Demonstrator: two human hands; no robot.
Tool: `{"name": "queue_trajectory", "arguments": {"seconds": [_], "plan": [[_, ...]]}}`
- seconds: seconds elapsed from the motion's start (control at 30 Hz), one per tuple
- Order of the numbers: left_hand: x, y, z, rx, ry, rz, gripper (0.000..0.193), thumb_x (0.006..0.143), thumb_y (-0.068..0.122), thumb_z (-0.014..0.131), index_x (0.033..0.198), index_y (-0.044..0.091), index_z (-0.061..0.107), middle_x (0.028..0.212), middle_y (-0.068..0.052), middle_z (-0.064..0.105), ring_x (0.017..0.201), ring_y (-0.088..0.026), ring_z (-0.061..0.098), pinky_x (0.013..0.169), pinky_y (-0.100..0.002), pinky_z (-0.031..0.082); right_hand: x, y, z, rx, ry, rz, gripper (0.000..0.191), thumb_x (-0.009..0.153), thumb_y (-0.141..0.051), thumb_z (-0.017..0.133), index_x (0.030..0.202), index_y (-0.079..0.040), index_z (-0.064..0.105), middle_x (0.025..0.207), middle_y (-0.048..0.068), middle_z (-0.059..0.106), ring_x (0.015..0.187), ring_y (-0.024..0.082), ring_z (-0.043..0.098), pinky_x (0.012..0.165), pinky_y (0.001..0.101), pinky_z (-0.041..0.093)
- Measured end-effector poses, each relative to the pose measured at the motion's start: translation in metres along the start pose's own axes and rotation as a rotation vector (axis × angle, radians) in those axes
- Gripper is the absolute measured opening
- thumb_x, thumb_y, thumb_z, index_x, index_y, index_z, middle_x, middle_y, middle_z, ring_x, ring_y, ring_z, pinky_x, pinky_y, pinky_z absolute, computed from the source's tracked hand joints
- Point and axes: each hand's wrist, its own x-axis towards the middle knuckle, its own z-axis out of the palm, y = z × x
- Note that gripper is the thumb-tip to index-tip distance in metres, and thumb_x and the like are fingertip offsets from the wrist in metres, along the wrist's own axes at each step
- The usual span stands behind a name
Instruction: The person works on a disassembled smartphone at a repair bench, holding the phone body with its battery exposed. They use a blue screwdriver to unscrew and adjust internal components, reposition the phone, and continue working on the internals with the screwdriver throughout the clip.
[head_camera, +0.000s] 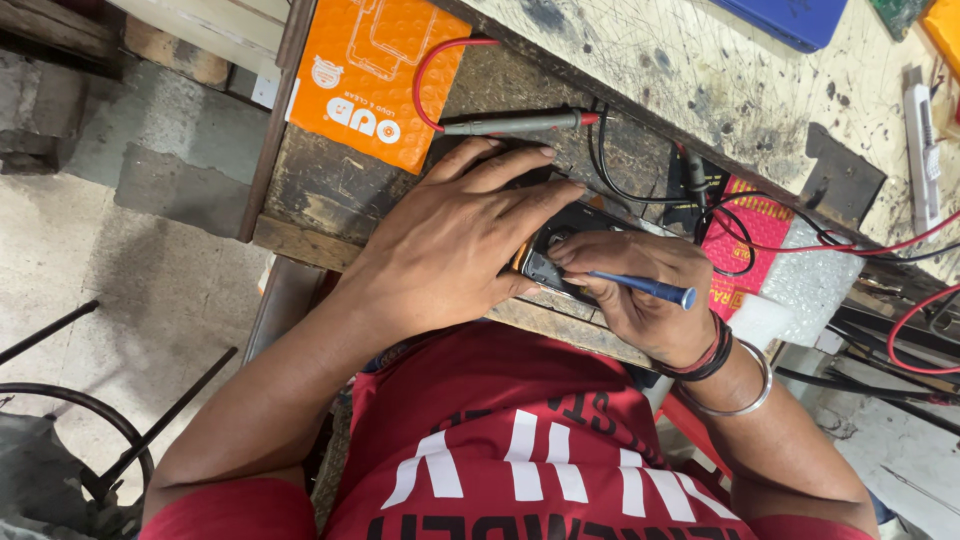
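Observation:
My left hand (450, 240) lies flat, fingers spread, pressing down on a dark phone-like device (575, 222) on a worn wooden ledge (320, 190). My right hand (640, 300), with bangles at the wrist, grips a thin blue-handled screwdriver (645, 288). Its tip points at the device's near end, by a camera-like opening; the tip itself is hidden under my fingers. The two hands touch over the device, which is mostly covered.
An orange padded packet (375, 75) lies at the ledge's left. A grey test probe (520, 123) with red and black leads lies beyond the hands. A pink packet (750, 235) and bubble wrap (815, 270) sit right. A pale scratched bench top (720, 70) carries a white cutter (920, 140).

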Motion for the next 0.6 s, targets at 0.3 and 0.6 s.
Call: {"name": "queue_trajectory", "arguments": {"seconds": [0.3,0.6], "plan": [[0.004,0.005,-0.003,0.010,-0.027,-0.023,0.085,0.073,0.037,0.085,0.144,0.005,0.050,0.134,-0.014,0.067,0.138,-0.028,0.049,0.120,-0.052,0.027,-0.015,0.004,-0.014,0.168,0.183,0.050,0.012,0.103,-0.015,0.072,0.105,-0.003,0.068,0.102,0.013,0.074,0.091,0.024,0.075,0.083,0.0297,0.061],[0.011,0.012,0.004,0.034,-0.042,-0.066,0.086,0.073,0.039,0.084,0.146,0.010,0.050,0.135,-0.012,0.065,0.137,-0.029,0.050,0.118,-0.054,0.028,-0.071,-0.020,-0.050,0.841,0.350,0.462,0.033,0.103,-0.007,0.069,0.131,0.009,0.061,0.118,0.025,0.070,0.099,0.025,0.074,0.091,0.0345,0.061]]}}
